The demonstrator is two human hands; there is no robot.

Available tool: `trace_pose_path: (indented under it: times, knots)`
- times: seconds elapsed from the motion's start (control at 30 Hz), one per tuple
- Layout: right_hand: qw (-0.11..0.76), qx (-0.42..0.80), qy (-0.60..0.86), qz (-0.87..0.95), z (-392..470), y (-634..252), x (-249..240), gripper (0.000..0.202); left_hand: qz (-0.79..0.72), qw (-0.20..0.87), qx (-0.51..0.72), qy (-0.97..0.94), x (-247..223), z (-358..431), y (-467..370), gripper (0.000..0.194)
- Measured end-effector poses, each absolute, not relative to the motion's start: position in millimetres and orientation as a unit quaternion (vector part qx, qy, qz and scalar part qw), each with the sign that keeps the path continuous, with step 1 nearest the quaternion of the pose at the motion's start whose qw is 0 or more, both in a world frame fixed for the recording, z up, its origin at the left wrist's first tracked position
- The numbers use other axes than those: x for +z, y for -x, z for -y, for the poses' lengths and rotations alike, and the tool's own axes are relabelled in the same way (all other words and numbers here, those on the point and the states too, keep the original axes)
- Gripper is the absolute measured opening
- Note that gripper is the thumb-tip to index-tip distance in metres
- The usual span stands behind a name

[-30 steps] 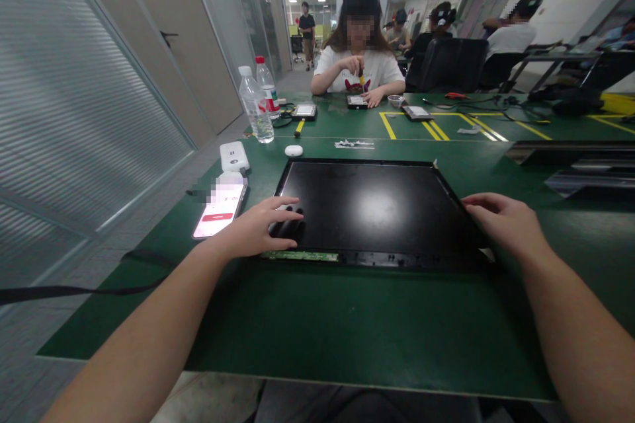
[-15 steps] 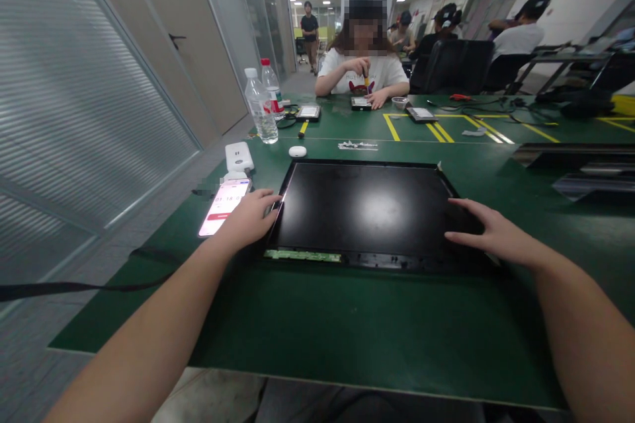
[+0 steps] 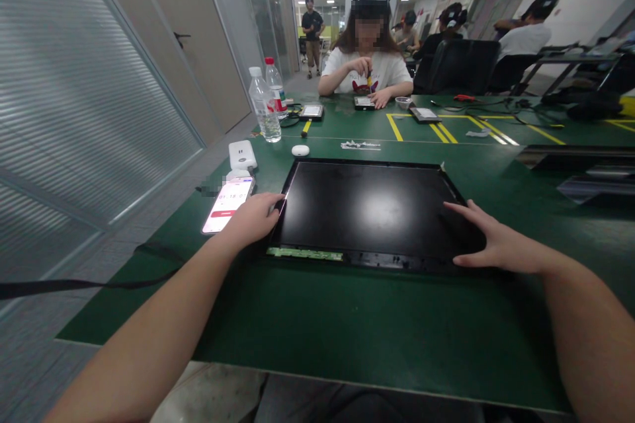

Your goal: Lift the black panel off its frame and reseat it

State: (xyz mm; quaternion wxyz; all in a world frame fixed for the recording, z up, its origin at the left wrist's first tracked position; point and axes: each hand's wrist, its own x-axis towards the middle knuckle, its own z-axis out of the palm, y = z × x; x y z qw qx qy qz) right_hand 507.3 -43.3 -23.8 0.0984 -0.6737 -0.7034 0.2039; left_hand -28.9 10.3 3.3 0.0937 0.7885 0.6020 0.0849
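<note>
A black display panel [image 3: 347,208] lies flat on the green table, its dark screen upward. Along its near edge runs a narrow green circuit board [image 3: 305,254]. My left hand [image 3: 255,217] rests at the panel's left rim, fingers stretched out and touching the frame; it does not appear to grip. Over the panel's right side, my right hand [image 3: 483,238] is open, with thumb and fingers spread wide; whether its fingertips touch the screen, I cannot tell.
Left of the panel are a phone [image 3: 229,203], a white power bank [image 3: 242,155], an earbud case [image 3: 300,151] and water bottles [image 3: 265,109]. Across the table a person [image 3: 370,69] works a screwdriver on a hard drive [image 3: 364,104]. Metallic strips [image 3: 595,182] lie at right.
My right hand has shifted toward the near right corner and its fingers have spread wider. The left hand's fingers have drawn closer together at the rim. The panel stays put.
</note>
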Motion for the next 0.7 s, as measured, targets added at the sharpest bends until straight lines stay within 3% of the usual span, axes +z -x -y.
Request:
trace_pose_path:
  times: [0.7]
  knots:
    - [0.118,0.196,0.655,0.72,42.4,-512.5,-24.5,0.125,-0.607,0.074,0.063,-0.789,6.9,-6.4,23.8,0.055]
